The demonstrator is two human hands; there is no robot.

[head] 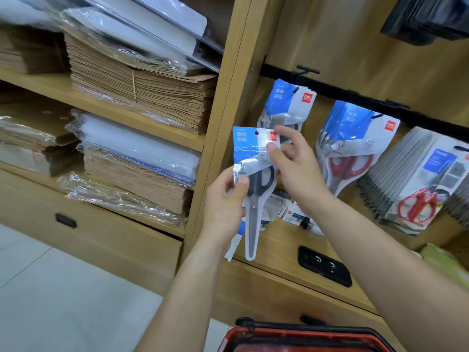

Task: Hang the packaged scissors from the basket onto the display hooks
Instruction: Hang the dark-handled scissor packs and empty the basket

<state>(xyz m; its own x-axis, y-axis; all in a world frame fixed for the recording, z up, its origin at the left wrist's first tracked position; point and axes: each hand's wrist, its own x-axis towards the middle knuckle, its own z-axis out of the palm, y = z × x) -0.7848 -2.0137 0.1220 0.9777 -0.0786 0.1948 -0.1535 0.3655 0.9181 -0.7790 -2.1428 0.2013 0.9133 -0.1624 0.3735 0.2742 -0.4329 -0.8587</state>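
Observation:
I hold a packaged pair of black-handled scissors [250, 158] upright in front of the display, its hang hole at the top. My left hand [225, 199] grips the pack at its middle left edge. My right hand [291, 161] pinches its upper right corner. Behind it a similar pack of scissors [286, 102] hangs from a hook [305, 70] on the black rail [355, 96]. A red-handled pack [352, 143] hangs to the right. The red basket [304, 336] sits at the bottom edge, its contents hidden.
Further right hangs a thick row of red scissors packs [418, 184]. Small boxed items [294, 212] lie on the shelf ledge below. Stacks of brown paper bags [142, 92] fill the wooden shelves on the left. A black drawer handle [324, 266] sits below the ledge.

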